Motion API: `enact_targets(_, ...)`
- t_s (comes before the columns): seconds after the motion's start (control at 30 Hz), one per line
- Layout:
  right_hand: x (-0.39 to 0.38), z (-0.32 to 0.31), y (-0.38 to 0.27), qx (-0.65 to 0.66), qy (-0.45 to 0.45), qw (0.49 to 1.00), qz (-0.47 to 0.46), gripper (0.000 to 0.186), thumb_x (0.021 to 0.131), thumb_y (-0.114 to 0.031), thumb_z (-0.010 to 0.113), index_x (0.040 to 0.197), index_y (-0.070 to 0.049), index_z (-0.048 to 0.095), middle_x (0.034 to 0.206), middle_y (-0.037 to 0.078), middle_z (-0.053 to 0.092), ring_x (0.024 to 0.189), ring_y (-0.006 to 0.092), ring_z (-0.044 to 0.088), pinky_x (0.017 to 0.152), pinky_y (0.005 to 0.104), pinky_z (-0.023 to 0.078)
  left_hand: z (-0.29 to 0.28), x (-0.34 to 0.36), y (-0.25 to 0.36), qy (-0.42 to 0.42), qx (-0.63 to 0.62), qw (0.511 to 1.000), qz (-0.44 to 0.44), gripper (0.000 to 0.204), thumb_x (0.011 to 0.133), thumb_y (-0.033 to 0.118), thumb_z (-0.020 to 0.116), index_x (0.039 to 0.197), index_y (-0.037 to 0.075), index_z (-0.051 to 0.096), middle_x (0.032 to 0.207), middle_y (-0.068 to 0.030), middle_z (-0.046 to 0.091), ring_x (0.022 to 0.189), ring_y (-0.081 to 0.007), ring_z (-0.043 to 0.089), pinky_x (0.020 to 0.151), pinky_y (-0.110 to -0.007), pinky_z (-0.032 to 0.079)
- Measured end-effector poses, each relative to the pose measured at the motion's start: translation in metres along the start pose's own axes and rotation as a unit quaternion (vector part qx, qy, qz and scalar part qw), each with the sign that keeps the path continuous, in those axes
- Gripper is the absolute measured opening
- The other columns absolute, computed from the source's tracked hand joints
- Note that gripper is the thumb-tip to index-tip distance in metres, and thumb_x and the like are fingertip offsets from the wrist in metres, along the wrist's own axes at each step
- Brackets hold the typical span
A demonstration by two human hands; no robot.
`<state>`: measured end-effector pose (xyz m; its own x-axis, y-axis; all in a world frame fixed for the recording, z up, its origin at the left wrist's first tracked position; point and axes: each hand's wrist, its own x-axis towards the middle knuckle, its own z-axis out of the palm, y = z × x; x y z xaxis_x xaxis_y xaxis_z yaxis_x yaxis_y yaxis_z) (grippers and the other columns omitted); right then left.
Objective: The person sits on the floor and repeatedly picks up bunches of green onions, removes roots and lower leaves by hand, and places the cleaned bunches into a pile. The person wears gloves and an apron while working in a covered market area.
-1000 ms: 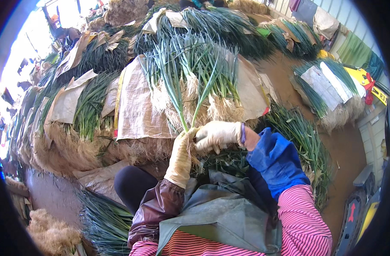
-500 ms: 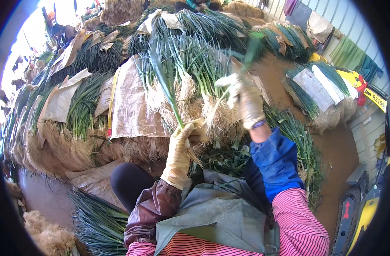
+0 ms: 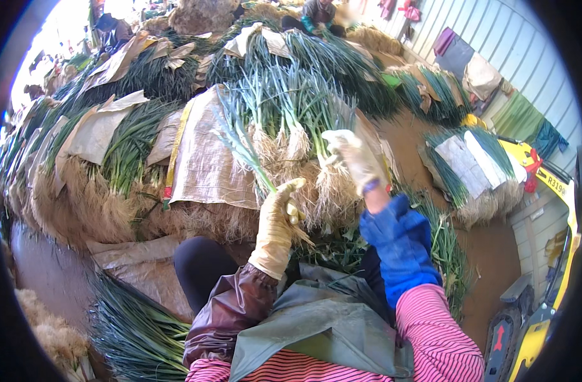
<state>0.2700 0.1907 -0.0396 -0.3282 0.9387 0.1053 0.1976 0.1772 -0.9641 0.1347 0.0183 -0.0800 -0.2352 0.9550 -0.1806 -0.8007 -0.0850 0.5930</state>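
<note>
Heaped onion bundles [image 3: 291,121] behind — left hand [image 3: 277,226] gripping green onion [image 3: 243,143], leaves upward

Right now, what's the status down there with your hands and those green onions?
Left hand gripping one green onion stalk near its root. Right hand raised, looks empty. Bundled onion pile close ahead, nothing between.

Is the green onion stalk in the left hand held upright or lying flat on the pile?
Roughly upright, tilted left. The gloved left hand grips the long green onion stalk near its root end, leaves pointing up, clear of the pile.
</note>
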Motion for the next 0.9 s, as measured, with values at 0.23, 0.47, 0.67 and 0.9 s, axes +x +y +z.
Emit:
enact_targets(0.23, 0.084, 0.062, 0.026, -0.546, -0.067, 0.833, 0.057, 0.042, 0.082, -0.046, 0.058, 0.102, -0.011, 0.068, 0.103, 0.016, 0.066, 0.097, 0.0357, 0.062, 0.081, 0.0428, 0.049, 0.005, -0.003, 0.009, -0.055, 0.007, 0.998, -0.026, 0.035, 0.092, 0.028, 0.055, 0.114, 0.002, 0.063, 0.055, 0.0064, 0.039, 0.048, -0.0072, 0.039, 0.054, -0.023, 0.039)
enact_targets(0.47, 0.032, 0.031, -0.024, -0.179, -0.161, 0.970, 0.040, 0.017, 0.084, -0.023, 0.062, 0.092, -0.008, 0.063, 0.077, 0.003, 0.061, 0.065, 0.0162, 0.058, 0.050, 0.0267, 0.047, -0.019, 0.021, 0.000, -0.004, -0.069, 0.998, 0.005, 0.036, 0.088, 0.024, 0.059, 0.110, -0.004, 0.059, 0.073, -0.0066, 0.060, 0.062, -0.0179, 0.059, 0.064, -0.029, 0.050)
enact_targets(0.67, -0.058, 0.025, -0.027, -0.039, -0.357, 0.923, 0.138, 0.019, 0.085, -0.026, 0.069, 0.089, -0.009, 0.063, 0.064, -0.006, 0.053, 0.049, 0.0019, 0.049, 0.039, 0.0165, 0.037, 0.001, 0.013, -0.005, 0.032, -0.144, 0.988, -0.049, 0.030, 0.088, 0.034, 0.064, 0.095, 0.006, 0.059, 0.077, -0.0070, 0.062, 0.063, -0.0204, 0.063, 0.056, -0.034, 0.055)
enact_targets(0.9, -0.037, 0.030, -0.025, -0.047, -0.277, 0.958, 0.052, 0.038, 0.090, -0.041, 0.060, 0.093, -0.003, 0.064, 0.070, 0.004, 0.062, 0.059, 0.0082, 0.058, 0.041, 0.0224, 0.047, -0.022, 0.022, -0.030, -0.003, -0.104, 0.994, -0.024, 0.021, 0.088, 0.021, 0.062, 0.100, 0.003, 0.061, 0.085, -0.0079, 0.066, 0.071, -0.0189, 0.064, 0.066, -0.032, 0.054)
